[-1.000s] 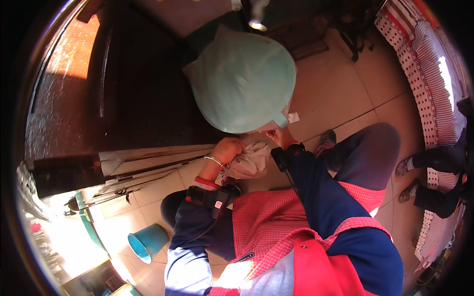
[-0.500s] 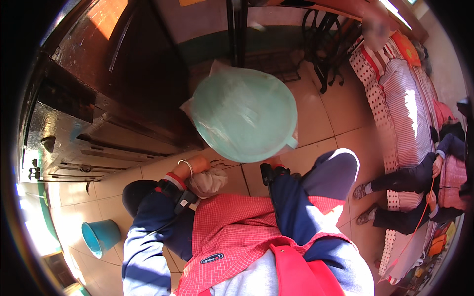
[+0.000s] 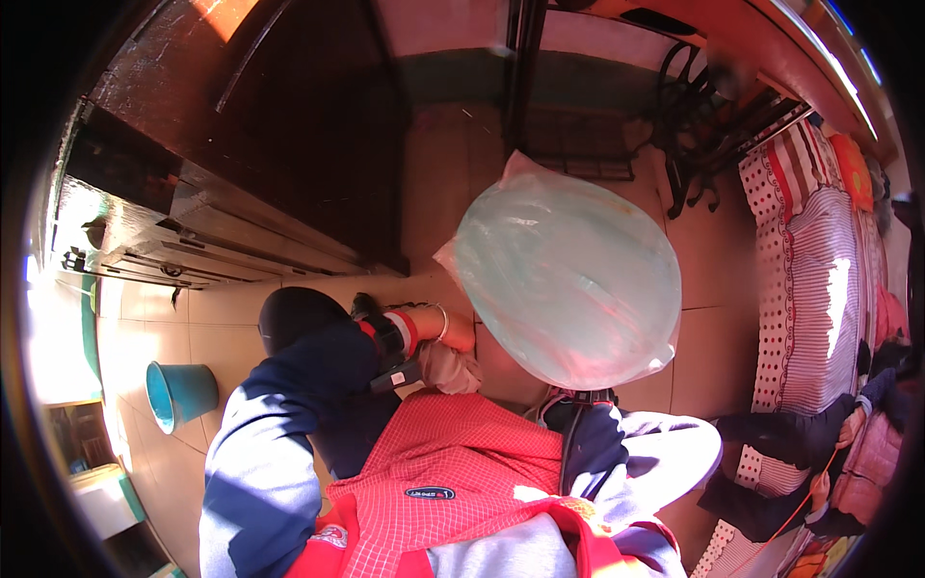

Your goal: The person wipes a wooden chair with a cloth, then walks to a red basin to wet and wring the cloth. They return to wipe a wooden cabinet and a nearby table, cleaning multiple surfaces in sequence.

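A large round pale-green basin, with clear, shiny plastic film over it, is in front of me above the tiled floor. Corners of the film stick out at its far and left edges. My left hand, with a white bangle at the wrist, is beside the basin's left near edge; its fingers are hidden. Just below that hand is a crumpled beige cloth-like thing; I cannot tell whether the hand grips it. My right forearm reaches up to the basin's near edge, which hides the right hand.
Dark wooden cabinets stand at the left, with a teal bucket on the floor nearer me. A black iron stand is under a table at the far right. Beside a striped bed, another person's hand is near an orange cord.
The basin has shifted right and nearer to me, and its film-covered face looks paler. My left hand has come right, close to its edge. The whole view has also shifted.
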Demonstrator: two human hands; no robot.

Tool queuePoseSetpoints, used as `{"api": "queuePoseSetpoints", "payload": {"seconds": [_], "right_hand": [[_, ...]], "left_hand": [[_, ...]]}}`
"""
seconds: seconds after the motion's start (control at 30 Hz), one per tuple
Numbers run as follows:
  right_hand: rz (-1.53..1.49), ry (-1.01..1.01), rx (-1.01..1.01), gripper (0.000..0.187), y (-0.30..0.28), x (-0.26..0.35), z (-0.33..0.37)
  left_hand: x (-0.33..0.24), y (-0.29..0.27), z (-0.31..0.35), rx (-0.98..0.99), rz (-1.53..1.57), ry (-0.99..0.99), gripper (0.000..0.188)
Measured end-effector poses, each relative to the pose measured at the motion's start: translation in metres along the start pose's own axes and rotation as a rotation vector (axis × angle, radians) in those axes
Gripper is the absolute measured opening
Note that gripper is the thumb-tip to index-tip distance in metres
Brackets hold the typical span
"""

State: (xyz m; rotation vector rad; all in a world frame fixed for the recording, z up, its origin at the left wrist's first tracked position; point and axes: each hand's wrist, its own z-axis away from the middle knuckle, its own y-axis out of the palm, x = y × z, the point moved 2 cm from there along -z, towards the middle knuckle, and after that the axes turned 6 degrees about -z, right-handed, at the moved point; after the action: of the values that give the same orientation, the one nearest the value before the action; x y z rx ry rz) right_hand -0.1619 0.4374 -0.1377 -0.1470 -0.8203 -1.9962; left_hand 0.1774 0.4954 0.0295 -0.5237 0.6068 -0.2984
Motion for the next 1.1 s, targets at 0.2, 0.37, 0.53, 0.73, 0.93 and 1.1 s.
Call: {"api": "queuePoseSetpoints", "payload": {"seconds": [0.2,0.37,0.53,0.73,0.93,1.1], "right_hand": [[0.004,-0.013,-0.08,0.03,-0.054,0.019,0.028],[0.013,-0.026,-0.155,0.033,-0.099,0.03,0.057],[0.009,-0.037,-0.23,0.036,-0.142,0.039,0.084],[0.033,-0.026,-0.289,0.039,-0.176,0.049,0.1],[0.084,0.005,-0.296,0.042,-0.176,0.053,0.097],[0.11,0.025,-0.228,0.045,-0.14,0.038,0.071]], "left_hand": [[-0.009,-0.02,-0.021,-0.021,-0.349,0.268,0.021],[-0.001,-0.017,-0.043,-0.059,-0.304,0.251,0.022],[0.009,-0.016,-0.056,0.005,-0.044,0.06,0.029],[0.002,-0.029,-0.058,-0.015,0.205,-0.154,0.031],[0.004,-0.039,-0.065,-0.115,0.098,-0.042,0.032],[0.012,-0.048,-0.068,-0.262,-0.087,0.011,0.028]]}}
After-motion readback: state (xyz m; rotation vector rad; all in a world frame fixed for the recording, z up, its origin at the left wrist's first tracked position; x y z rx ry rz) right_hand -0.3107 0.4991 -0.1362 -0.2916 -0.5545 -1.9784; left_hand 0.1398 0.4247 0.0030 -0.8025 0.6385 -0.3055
